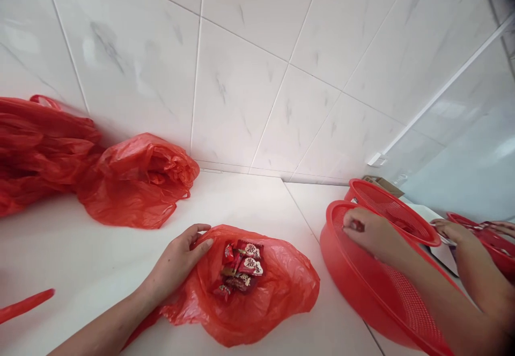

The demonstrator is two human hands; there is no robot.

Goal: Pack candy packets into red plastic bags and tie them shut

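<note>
My left hand [181, 256] is closed on the left rim of a red plastic bag [281, 291], thumb on the near side of the edge. The bag lies spread open on the white table. Inside it sit several small wrapped candies [251, 266] in red and dark red wrappers, some with white labels and dark characters. Over the nearest red plastic basket [346, 270], my right hand [364, 230] is closed around a small wrapped candy [357, 226], mostly hidden by the fingers. The basket's bottom is largely covered by my forearm.
Crumpled red plastic bags [137, 184] lie at the left against the tiled wall [241, 77]. A second red basket [386, 205] stands behind the nearest one. Another person's arm [470, 254] reaches in at the right, near a further red basket [491, 243]. A cardboard box [384, 185] sits behind.
</note>
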